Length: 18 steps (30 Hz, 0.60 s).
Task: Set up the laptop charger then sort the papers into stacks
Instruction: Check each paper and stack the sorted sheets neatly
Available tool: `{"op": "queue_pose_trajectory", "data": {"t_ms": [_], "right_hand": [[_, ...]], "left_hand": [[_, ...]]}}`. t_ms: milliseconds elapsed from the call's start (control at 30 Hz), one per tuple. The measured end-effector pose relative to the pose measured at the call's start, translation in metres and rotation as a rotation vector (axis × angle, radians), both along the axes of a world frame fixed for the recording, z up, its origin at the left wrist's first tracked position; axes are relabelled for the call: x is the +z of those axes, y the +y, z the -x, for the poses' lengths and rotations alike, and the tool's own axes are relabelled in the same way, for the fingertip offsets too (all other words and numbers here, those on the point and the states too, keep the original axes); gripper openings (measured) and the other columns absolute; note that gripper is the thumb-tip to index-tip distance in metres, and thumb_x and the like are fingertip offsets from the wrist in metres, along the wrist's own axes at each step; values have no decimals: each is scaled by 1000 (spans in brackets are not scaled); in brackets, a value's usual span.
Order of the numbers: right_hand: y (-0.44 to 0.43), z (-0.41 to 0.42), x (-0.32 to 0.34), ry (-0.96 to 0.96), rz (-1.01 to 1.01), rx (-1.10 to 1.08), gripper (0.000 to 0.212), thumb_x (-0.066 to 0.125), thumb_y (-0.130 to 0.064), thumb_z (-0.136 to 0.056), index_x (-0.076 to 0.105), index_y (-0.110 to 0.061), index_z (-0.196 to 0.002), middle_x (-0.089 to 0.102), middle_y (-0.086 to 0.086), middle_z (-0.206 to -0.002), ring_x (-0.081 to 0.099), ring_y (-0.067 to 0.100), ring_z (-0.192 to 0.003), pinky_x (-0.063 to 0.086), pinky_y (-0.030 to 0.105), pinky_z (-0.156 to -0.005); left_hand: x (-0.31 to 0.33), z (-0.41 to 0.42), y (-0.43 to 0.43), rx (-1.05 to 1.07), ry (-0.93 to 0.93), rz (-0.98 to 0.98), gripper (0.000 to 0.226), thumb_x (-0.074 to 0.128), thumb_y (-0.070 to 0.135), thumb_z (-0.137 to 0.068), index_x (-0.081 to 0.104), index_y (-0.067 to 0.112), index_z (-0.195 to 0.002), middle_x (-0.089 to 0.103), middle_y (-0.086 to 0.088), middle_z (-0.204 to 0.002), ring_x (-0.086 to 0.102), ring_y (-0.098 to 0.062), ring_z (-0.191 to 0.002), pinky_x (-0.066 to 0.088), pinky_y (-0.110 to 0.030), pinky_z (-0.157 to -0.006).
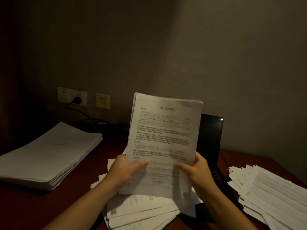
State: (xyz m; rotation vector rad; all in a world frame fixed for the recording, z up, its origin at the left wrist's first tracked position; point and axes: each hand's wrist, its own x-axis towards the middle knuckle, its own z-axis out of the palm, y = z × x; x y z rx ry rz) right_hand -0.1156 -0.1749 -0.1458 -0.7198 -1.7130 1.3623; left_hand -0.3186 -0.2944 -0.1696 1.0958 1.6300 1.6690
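I hold a sheaf of printed papers [163, 136] upright above the desk. My left hand [123, 171] grips its lower left edge with the thumb on the front page. My right hand [198, 170] grips the lower right edge the same way. Behind the sheaf stands an open black laptop [210, 140], partly hidden. A black charger plug [77, 100] sits in the wall socket [71, 96], and its cable [89, 117] runs down to the desk behind the papers. Loose sheets [141, 211] lie scattered beneath my hands.
A neat stack of blank-side papers [49, 156] lies on the dark wooden desk [33, 208] at the left. A messy pile of printed papers [272, 195] covers the right side. A second, yellowish wall outlet [102, 101] is next to the socket.
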Motion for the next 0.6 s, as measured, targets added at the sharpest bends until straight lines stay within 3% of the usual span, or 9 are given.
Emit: {"op": "queue_pose_trajectory", "data": {"t_ms": [100, 267, 433, 533, 600], "right_hand": [[-3, 0, -4, 14, -1, -12, 35, 72, 8, -82, 63, -9, -111, 75, 7, -103, 75, 24, -94, 63, 36, -71], [-5, 4, 0, 67, -51, -59, 36, 73, -10, -86, 61, -20, -118, 74, -4, -106, 73, 16, -98, 62, 36, -75], [-9, 8, -11, -26, -36, -54, 30, 68, -14, -92, 57, -24, -118, 71, -3, -109, 72, 9, -97, 61, 27, -69], [-11, 13, -7, -58, -65, -31, 29, 65, -11, -94, 57, -27, -117, 72, -7, -106, 72, 7, -96, 62, 29, -69], [-15, 21, -3, -71, -84, -16, 29, 64, -11, -95, 57, -28, -117, 72, -7, -108, 72, 9, -97, 63, 34, -73]], "left_hand": [[-9, 0, -1, 25, 1, 14, 19, 80, 19, -82, 75, 21, -101, 78, 9, -94, 74, -10, -92, 61, -33, -83], [-10, 5, 0, 61, -11, 7, 24, 83, 27, -78, 76, 23, -101, 77, 7, -98, 73, -14, -95, 60, -38, -85], [-17, 1, -3, 43, 14, 83, 19, 81, 23, -82, 73, 30, -97, 75, 11, -97, 69, -11, -101, 58, -29, -84], [-11, 8, -10, 39, 68, 42, 27, 79, 20, -85, 70, 31, -108, 75, 11, -105, 69, -10, -104, 58, -40, -91], [-6, 16, -19, 87, 46, -12, 43, 78, 18, -85, 61, 34, -121, 73, 11, -110, 69, -10, -103, 60, -44, -88]]}}
